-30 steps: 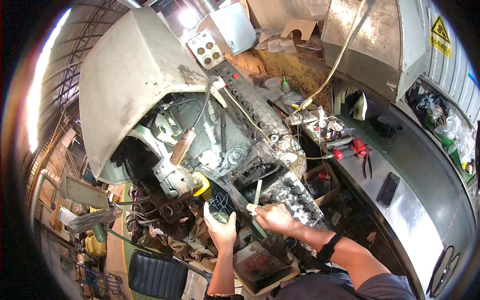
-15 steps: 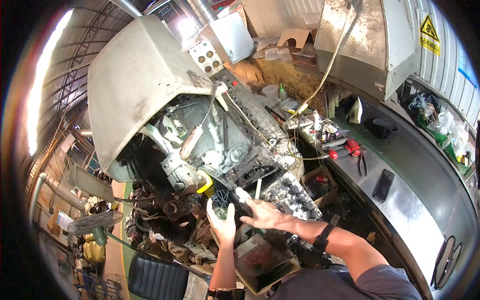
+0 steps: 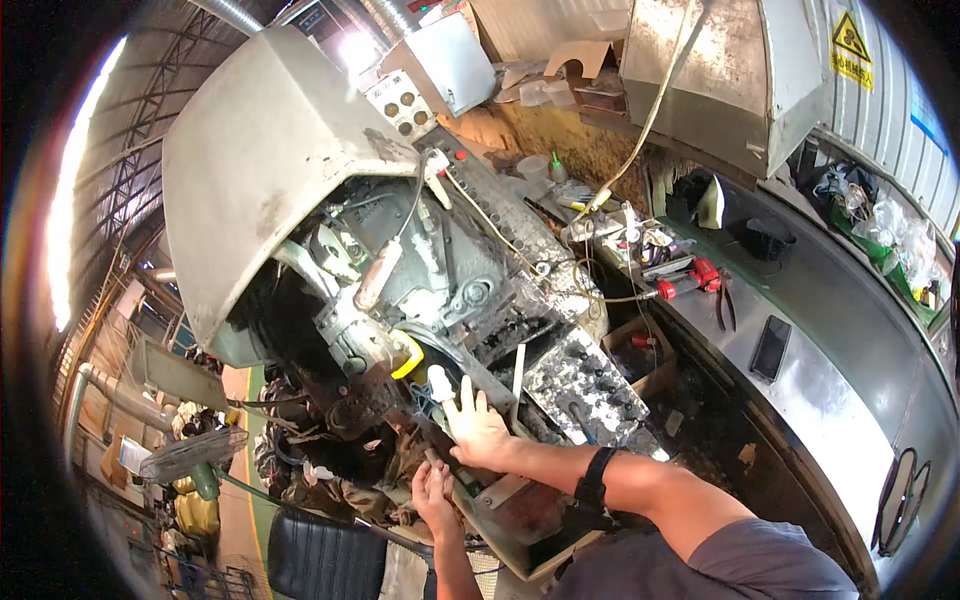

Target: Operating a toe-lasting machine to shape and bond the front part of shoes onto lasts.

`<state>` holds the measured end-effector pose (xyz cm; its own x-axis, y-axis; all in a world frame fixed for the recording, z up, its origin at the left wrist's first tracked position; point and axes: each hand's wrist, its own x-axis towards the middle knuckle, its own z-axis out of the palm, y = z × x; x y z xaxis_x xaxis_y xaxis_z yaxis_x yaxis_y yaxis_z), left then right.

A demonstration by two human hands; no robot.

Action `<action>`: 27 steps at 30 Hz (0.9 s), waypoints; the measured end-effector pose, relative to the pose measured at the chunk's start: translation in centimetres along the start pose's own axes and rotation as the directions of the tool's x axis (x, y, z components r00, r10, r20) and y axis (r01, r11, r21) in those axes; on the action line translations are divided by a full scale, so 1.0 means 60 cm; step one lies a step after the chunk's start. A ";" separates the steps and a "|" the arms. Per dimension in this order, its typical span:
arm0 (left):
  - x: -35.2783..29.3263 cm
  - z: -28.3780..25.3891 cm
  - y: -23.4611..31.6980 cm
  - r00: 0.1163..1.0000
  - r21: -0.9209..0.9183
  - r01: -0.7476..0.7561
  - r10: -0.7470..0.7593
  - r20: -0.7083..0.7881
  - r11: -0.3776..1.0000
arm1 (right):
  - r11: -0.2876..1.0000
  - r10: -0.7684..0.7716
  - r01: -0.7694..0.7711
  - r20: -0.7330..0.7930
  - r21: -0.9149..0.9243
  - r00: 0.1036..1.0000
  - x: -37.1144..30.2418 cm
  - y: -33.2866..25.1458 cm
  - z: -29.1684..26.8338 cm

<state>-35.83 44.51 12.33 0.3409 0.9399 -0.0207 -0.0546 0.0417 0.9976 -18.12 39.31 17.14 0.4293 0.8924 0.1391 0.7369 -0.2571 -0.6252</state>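
My left hand (image 3: 434, 500) is low in front of the machine, its fingers curled around a small dark rod-like piece (image 3: 432, 456) that sticks up from the fingertips. Just above and to the right, my right hand (image 3: 478, 432) reaches forward with its fingers stretched apart and nothing visible in its grasp. A white wrapping or cap (image 3: 439, 383) shows at the end of one of its fingers. Beyond that finger lies a tangle of bluish strands (image 3: 421, 396), partly hidden. A yellow curved part (image 3: 408, 355) is on the machine (image 3: 350, 335) close by.
A large pale hood (image 3: 270, 170) covers the machine's left side. Below my hands stands an open box (image 3: 540, 545). On the metal bench (image 3: 820, 430) to the right are a red tool (image 3: 695, 278), pliers (image 3: 725, 305) and a phone (image 3: 770, 348). A black chair (image 3: 325, 555) is at lower left.
My left hand has dropped lower and gone from open to closed on the small piece. My right hand has shifted left, fingers still spread. The whole view has moved slightly.
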 end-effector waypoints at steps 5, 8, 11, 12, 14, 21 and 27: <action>-0.006 -0.007 0.018 0.998 -0.089 -0.018 0.012 -0.058 0.996 | 0.983 0.115 -0.117 0.025 0.142 0.993 -0.006 -0.010 -0.044; -0.004 0.018 0.056 0.995 -0.222 -0.007 -0.014 -0.096 0.975 | 0.593 0.063 -0.146 0.135 0.792 0.989 -0.056 0.012 -0.116; -0.003 0.053 0.118 0.956 -0.758 0.294 -0.172 0.239 0.582 | -0.032 -0.007 -0.248 0.247 0.968 0.969 -0.165 0.044 -0.174; -0.015 0.077 0.136 0.891 -0.854 0.313 0.182 0.415 0.415 | -0.192 0.010 -0.358 0.366 0.914 0.930 -0.187 0.050 -0.182; -0.046 0.111 0.172 0.879 -0.880 0.235 0.297 0.374 0.413 | -0.429 0.031 -0.416 0.474 0.802 0.880 -0.243 0.061 -0.178; -0.125 0.183 0.226 0.695 -0.556 0.526 0.052 0.717 0.644 | -0.780 0.211 -0.186 0.531 0.598 0.821 -0.361 0.078 -0.139; -0.121 0.227 0.193 0.462 -0.386 0.676 0.047 0.886 0.628 | -0.759 0.419 -0.022 0.514 0.651 0.749 -0.448 0.076 -0.125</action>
<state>-26.14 33.57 24.91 0.9862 0.1357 0.0952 -0.1657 0.7923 0.5872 -22.39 11.38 16.30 0.3620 0.7509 -0.5523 -0.9086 0.4168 -0.0288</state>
